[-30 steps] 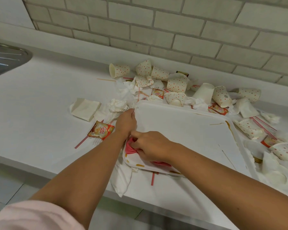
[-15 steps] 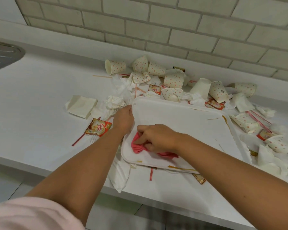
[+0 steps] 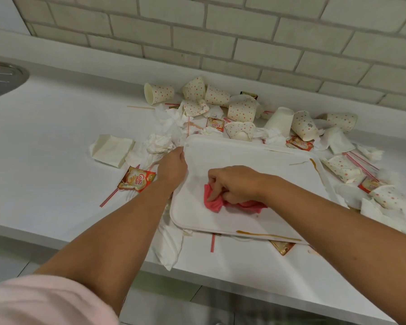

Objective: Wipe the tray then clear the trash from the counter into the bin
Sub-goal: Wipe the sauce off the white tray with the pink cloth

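Cloth [image 3: 212,204], half hidden, is bunched in the right hand [image 3: 237,184]. Left hand [image 3: 172,168] clasps the tray [image 3: 256,158] rim, fingertips unseen.

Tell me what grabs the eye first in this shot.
At centre, the right hand grips a bright pink cloth against the white tray, while the left hand holds the tray's left edge. Behind and to the right of the tray, polka-dot paper cups and crumpled napkins are heaped near the tiled wall. A brown streak marks the tray's near rim.
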{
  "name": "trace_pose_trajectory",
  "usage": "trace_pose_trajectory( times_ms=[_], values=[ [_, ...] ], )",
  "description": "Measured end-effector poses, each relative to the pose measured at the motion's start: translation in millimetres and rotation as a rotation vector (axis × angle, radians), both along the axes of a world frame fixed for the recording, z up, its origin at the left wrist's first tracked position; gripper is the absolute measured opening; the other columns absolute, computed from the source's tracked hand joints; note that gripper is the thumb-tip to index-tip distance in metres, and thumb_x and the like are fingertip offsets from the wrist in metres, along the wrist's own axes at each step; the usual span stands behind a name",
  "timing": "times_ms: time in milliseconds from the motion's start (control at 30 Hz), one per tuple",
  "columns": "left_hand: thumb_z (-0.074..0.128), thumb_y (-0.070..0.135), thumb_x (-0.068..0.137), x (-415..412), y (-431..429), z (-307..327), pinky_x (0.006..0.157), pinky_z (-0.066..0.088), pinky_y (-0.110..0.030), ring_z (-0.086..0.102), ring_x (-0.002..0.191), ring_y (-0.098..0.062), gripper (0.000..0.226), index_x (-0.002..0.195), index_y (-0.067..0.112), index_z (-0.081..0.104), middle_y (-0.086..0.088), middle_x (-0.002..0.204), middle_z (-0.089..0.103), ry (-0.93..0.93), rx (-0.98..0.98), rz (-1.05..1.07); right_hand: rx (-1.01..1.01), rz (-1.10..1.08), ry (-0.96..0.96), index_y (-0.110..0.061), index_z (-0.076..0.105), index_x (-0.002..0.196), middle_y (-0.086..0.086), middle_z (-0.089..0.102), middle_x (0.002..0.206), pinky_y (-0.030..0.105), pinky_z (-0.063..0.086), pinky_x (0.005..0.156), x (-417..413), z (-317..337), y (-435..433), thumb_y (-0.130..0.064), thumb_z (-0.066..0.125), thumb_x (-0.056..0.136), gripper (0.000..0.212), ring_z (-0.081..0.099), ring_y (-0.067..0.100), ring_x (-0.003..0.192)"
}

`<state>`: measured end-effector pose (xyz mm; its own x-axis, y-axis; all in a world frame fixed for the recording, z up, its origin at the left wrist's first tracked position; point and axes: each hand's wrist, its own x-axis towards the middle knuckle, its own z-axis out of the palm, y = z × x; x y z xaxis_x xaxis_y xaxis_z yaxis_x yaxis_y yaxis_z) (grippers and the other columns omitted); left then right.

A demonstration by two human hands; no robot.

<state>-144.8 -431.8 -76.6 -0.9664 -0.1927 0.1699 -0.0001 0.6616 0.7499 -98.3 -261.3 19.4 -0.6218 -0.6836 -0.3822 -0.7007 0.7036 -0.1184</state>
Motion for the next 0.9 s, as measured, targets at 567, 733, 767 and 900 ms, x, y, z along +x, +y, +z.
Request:
trace_pose_trajectory(
  times_ms=[567, 733, 767, 900],
  values=[
    [0.032, 0.007, 0.098, 1, 0, 0, 0.069, 0.039, -0.031, 0.058, 0.084, -0.031, 0.030, 0.102, -0.001, 0.060, -0.018, 0.092, 0.065, 0.011, -0.040, 0.004, -0.014, -0.254, 0.046, -0.026, 0.067, 0.117, -0.002, 0.054, 0.116, 0.035, 0.047, 0.084, -24, -9, 30, -0.007, 0.055, 0.085, 0.039, 0.053, 0.019, 0.107],
    [0.032, 0.006, 0.097, 1, 0, 1, 0.070, 0.041, -0.034, 0.059, 0.085, -0.033, 0.029, 0.101, -0.001, 0.060, -0.018, 0.091, 0.065, 0.006, -0.050, -0.001, 0.039, -0.204, 0.004, -0.015, 0.063, 0.110, 0.001, 0.058, 0.109, 0.031, 0.041, 0.073, -12, -14, 21, -0.009, 0.058, 0.083, 0.027, 0.054, 0.021, 0.099],
    [0.032, 0.006, 0.097, 2, 0, 2, 0.072, 0.042, -0.035, 0.059, 0.086, -0.033, 0.030, 0.102, 0.000, 0.060, -0.018, 0.092, 0.065, 0.004, -0.050, 0.000, 0.070, -0.200, -0.024, -0.017, 0.063, 0.105, -0.001, 0.058, 0.108, 0.030, 0.041, 0.073, -8, -11, 24, -0.008, 0.058, 0.083, 0.025, 0.054, 0.020, 0.098],
    [0.032, 0.005, 0.097, 4, 1, 4, 0.072, 0.044, -0.037, 0.058, 0.082, -0.030, 0.029, 0.100, 0.000, 0.060, -0.017, 0.090, 0.066, -0.008, -0.056, 0.001, 0.052, -0.354, -0.166, -0.025, 0.075, 0.091, -0.002, 0.068, 0.101, 0.035, 0.055, 0.079, -11, 0, 49, -0.002, 0.057, 0.078, 0.032, 0.065, 0.019, 0.093]
  ],
)
